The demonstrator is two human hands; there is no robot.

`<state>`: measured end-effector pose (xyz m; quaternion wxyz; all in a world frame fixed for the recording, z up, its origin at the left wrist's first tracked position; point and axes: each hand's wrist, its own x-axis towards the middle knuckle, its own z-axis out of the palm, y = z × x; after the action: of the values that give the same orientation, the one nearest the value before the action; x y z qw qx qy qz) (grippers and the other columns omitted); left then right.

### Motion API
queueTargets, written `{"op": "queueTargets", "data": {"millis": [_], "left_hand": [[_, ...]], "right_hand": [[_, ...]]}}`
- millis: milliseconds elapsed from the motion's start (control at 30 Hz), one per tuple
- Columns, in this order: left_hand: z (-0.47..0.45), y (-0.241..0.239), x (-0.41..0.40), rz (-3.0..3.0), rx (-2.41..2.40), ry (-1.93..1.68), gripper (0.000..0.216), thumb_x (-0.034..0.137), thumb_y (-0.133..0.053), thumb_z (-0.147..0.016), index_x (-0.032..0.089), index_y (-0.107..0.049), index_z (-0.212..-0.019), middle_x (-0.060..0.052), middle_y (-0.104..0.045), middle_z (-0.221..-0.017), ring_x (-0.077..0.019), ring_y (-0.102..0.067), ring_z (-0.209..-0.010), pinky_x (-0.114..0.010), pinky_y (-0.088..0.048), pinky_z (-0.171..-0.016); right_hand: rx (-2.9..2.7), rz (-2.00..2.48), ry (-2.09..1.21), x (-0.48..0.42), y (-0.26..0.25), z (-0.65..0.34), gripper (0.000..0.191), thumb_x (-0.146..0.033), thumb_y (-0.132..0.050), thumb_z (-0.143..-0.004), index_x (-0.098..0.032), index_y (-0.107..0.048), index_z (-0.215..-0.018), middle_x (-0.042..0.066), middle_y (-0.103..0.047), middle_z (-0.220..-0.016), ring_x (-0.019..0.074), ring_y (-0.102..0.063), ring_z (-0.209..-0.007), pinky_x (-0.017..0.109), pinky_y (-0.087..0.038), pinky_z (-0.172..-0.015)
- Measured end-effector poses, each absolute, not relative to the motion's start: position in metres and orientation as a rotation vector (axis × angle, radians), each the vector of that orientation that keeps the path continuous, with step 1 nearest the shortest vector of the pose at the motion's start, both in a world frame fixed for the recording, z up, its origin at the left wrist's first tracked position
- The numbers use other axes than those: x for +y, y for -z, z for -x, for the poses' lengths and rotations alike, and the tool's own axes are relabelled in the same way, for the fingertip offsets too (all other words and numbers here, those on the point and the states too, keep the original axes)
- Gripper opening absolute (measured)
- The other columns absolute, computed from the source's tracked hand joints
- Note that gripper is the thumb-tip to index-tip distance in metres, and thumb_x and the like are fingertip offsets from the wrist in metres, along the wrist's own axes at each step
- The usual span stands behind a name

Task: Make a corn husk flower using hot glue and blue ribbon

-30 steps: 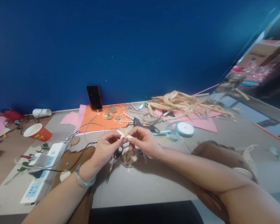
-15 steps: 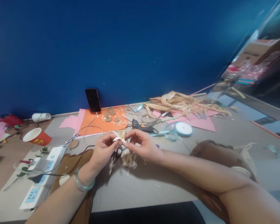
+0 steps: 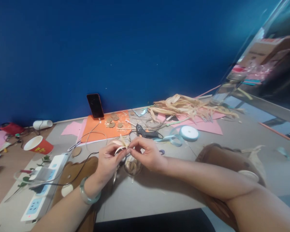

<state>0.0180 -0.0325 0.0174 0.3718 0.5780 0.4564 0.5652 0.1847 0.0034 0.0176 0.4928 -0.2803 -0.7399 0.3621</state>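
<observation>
Pale strips of dried husk (image 3: 122, 144) are pinched between my two hands over the middle of the table. My left hand (image 3: 111, 158) grips them from the left, thumb against the fingers, with a jade-coloured bangle on that wrist. From the right, my right hand (image 3: 146, 153) pinches the same strips, its fingertips touching the left thumb. Just below stands a small clear container (image 3: 132, 167) with husk pieces in it. Scissors (image 3: 115, 174) lie partly hidden beneath my left hand. Behind my right hand is a black glue gun (image 3: 148, 132).
A heap of dried husks (image 3: 183, 104) lies at the back right beside a ribbon spool (image 3: 188, 133). A phone (image 3: 95, 105) leans on the blue wall. Wooden discs rest on orange paper (image 3: 94, 128). At left are a red paper cup (image 3: 40, 145) and a power strip (image 3: 38, 199).
The husk strips have been turned between my fingers and now spread upward in a loose curve. My fingertips have come closer together. The view has shifted slightly.
</observation>
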Motion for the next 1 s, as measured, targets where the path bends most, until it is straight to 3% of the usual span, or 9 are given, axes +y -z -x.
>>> {"op": "queueTargets", "data": {"millis": [333, 667, 1000], "left_hand": [[-0.015, -0.007, -0.034, -1.514, 1.133, -1.448, 0.005, 0.021, -0.073, -0.075, 0.017, -0.070, -0.075, -0.002, -0.061, -0.071, -0.0130, -0.056, -0.065, -0.025, -0.046, -0.062], [-0.015, -0.016, -0.034, -1.683, 1.019, -1.528, 0.010, 0.016, -0.072, -0.075, 0.017, -0.067, -0.067, -0.002, -0.060, -0.071, -0.0140, -0.057, -0.069, -0.027, -0.047, -0.066], [-0.013, -0.020, -0.037, -1.847, 1.018, -1.559, 0.011, 0.008, -0.072, -0.073, 0.019, -0.068, -0.073, -0.001, -0.062, -0.075, -0.0120, -0.059, -0.070, -0.024, -0.046, -0.064]], "right_hand": [[-1.807, 0.636, -0.898, 0.002, -0.017, -0.184, 0.009, -0.020, -0.062, -0.084, -0.017, -0.062, -0.076, 0.003, -0.066, -0.072, 0.0128, -0.060, -0.067, 0.025, -0.048, -0.065], [-1.792, 0.563, -1.176, 0.001, -0.019, -0.184, 0.014, -0.026, -0.059, -0.087, -0.015, -0.062, -0.078, 0.003, -0.066, -0.069, 0.0117, -0.061, -0.062, 0.023, -0.049, -0.061], [-1.820, 0.530, -1.186, 0.003, -0.019, -0.185, 0.015, -0.026, -0.062, -0.085, -0.014, -0.063, -0.074, 0.002, -0.065, -0.067, 0.0109, -0.059, -0.061, 0.021, -0.047, -0.059]]}}
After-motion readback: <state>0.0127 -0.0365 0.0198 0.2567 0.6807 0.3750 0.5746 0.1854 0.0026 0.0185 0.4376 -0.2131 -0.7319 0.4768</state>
